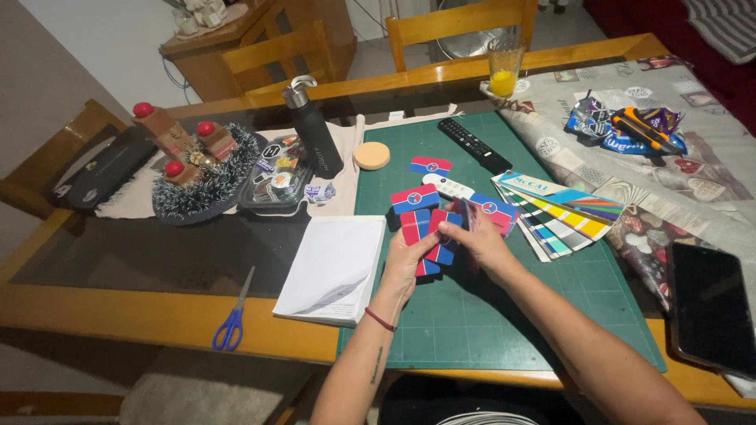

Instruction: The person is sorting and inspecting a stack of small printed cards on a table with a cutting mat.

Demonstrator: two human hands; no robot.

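cards (425, 228): smooth, shiny paper, red and blue
mat (488, 315): matt green, looks rubbery
table (150, 315): shiny wood with dark glass
bottle (315, 134): matt black, metal cap
notepad (331, 267): plain white paper
scissors (233, 315): metal blades, blue plastic handles

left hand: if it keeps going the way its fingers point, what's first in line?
The left hand, holding red-and-blue cards, points up and away across the green cutting mat. First in line is probably the loose red-and-blue card, then the white remote. Depth is unclear; the hand may pass above both.
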